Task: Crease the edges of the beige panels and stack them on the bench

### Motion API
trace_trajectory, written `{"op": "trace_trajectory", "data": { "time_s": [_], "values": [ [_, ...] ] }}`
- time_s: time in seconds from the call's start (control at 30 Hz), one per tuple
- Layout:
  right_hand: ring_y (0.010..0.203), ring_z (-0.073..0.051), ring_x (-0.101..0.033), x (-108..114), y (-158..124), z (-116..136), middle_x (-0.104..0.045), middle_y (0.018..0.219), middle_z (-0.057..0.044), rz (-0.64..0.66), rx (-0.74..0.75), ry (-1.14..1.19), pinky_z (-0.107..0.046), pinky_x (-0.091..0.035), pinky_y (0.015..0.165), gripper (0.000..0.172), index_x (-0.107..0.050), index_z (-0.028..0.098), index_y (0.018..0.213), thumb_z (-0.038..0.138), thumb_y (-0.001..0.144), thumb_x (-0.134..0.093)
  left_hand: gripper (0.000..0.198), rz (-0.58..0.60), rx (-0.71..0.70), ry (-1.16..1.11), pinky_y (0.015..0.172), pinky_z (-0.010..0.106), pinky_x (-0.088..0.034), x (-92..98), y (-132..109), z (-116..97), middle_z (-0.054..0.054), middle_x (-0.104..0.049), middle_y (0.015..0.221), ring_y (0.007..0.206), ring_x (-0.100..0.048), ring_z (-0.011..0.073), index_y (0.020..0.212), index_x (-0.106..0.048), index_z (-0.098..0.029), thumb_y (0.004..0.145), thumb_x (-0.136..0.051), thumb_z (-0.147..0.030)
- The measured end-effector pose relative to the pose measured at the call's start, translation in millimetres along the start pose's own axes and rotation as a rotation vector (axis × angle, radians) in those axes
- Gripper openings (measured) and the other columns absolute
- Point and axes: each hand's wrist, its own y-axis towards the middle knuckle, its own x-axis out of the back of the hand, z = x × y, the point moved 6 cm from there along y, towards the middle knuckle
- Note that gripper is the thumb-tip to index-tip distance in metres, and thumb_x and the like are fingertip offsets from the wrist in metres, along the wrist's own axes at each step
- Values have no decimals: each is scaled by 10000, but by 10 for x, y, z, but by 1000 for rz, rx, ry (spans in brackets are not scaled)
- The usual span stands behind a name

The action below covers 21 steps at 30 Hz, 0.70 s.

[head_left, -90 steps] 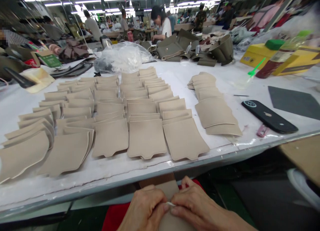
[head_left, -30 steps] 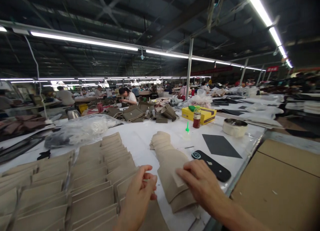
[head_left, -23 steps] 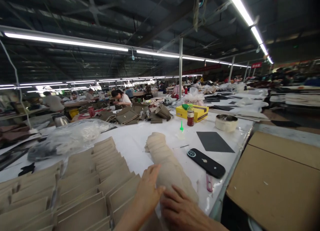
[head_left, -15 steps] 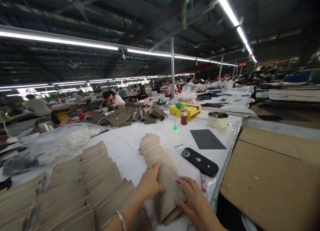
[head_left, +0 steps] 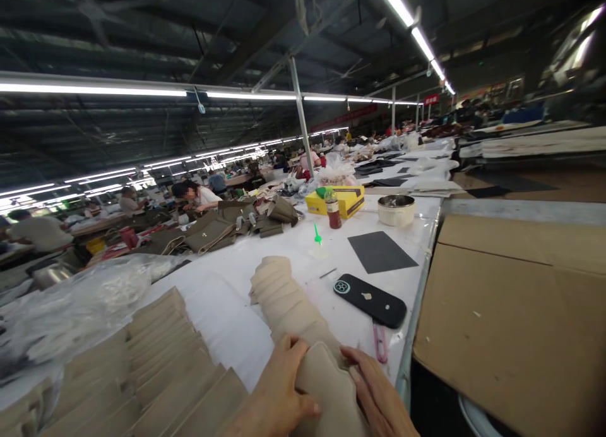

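Note:
A beige, leather-like panel (head_left: 326, 383) with a rounded, curved edge lies between my hands at the near end of a fanned row of similar beige pieces (head_left: 286, 298). My left hand (head_left: 284, 386) grips its left edge, thumb on the face and fingers around the far side. My right hand (head_left: 376, 389) is closed along the right edge, fingers bent against it and thumb hidden. To the left, more beige folded pieces (head_left: 161, 355) stand overlapped in rows. Right of the fanned row lie a black phone (head_left: 370, 300) and a pink cutter (head_left: 380, 342).
On the white table (head_left: 213, 298) are a dark sheet (head_left: 382, 252), a green-tipped bottle (head_left: 317, 236), a drink bottle (head_left: 333, 213), a yellow box (head_left: 350, 200) and a round tin (head_left: 396, 211). Clear plastic (head_left: 95, 298) lies left, a cardboard box (head_left: 506, 304) right. People work behind.
The view has tilted and swung right. My hands have moved from lying on the stack to the sides of a panel, whose rounded edge now shows over the row.

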Motion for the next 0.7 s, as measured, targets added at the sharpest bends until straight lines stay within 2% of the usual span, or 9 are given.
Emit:
{"op": "trace_trajectory", "data": {
  "time_s": [0.1,0.2,0.23,0.33,0.43,0.57,0.6,0.63,0.7],
  "values": [
    [1157,-245,-583,37,-24,-13,-637,1253,-89,-16,44,-32,-379,-470,1002,409,-571,228,1272,412,990,-337,521,63,24,28,997,272,-336,-70,127,48,85,-473,1267,1168,-439,240,987,-596,-154,510,-789,-236],
    [1204,-265,-554,31,-25,12,-596,1322,-97,48,86,-108,-396,-456,1015,438,-528,223,1341,426,968,-419,609,78,68,113,1030,315,-303,-90,237,111,115,-399,1372,1237,-381,291,1025,-619,-154,463,-820,-278],
    [1210,-291,-546,-1,-24,22,-581,1337,-117,94,115,-147,-415,-460,1008,512,-510,207,1363,472,924,-500,609,73,81,152,1012,335,-315,-89,252,114,118,-422,1347,1220,-390,304,1018,-624,-159,457,-821,-286],
    [1210,-387,-523,-118,-22,2,-540,1363,-187,174,165,-257,-507,-446,992,887,-456,156,1408,592,687,-732,530,74,114,264,937,385,-338,-84,222,66,102,-541,1160,1111,-445,311,982,-617,-171,495,-788,-290],
    [1219,-419,-497,-158,-12,-49,-502,1393,-204,145,94,-246,-553,-395,1007,1031,-397,168,1442,585,590,-801,493,55,140,277,928,400,-324,-50,121,-31,73,-574,1096,1081,-451,308,997,-591,-199,534,-745,-264],
    [1233,-390,-487,-95,30,-11,-469,1410,-196,167,-83,-33,-496,-403,1003,1083,-260,167,1491,523,621,-797,733,19,102,69,894,335,-362,-16,45,-112,31,-600,1112,1047,-501,270,1245,-476,-250,550,-698,-191],
    [1205,-371,-517,-69,49,7,-490,1383,-190,173,-127,43,-468,-429,979,1077,-214,161,1501,503,648,-776,719,23,67,-12,859,314,-383,-23,64,-103,24,-616,1086,1006,-530,252,1264,-464,-246,582,-688,-205],
    [1156,-349,-558,-49,69,18,-526,1334,-180,185,-166,114,-439,-458,945,1060,-172,151,1508,483,680,-746,624,31,22,-91,820,297,-402,-33,100,-78,18,-633,1048,962,-554,234,1235,-492,-236,636,-668,-241],
    [1070,-321,-614,-34,103,7,-583,1247,-165,213,-209,209,-399,-490,901,984,-196,121,1493,443,708,-695,290,7,-40,-176,769,280,-421,-24,214,46,17,-655,949,891,-581,210,1043,-594,-209,782,-559,-329]
  ]
}}
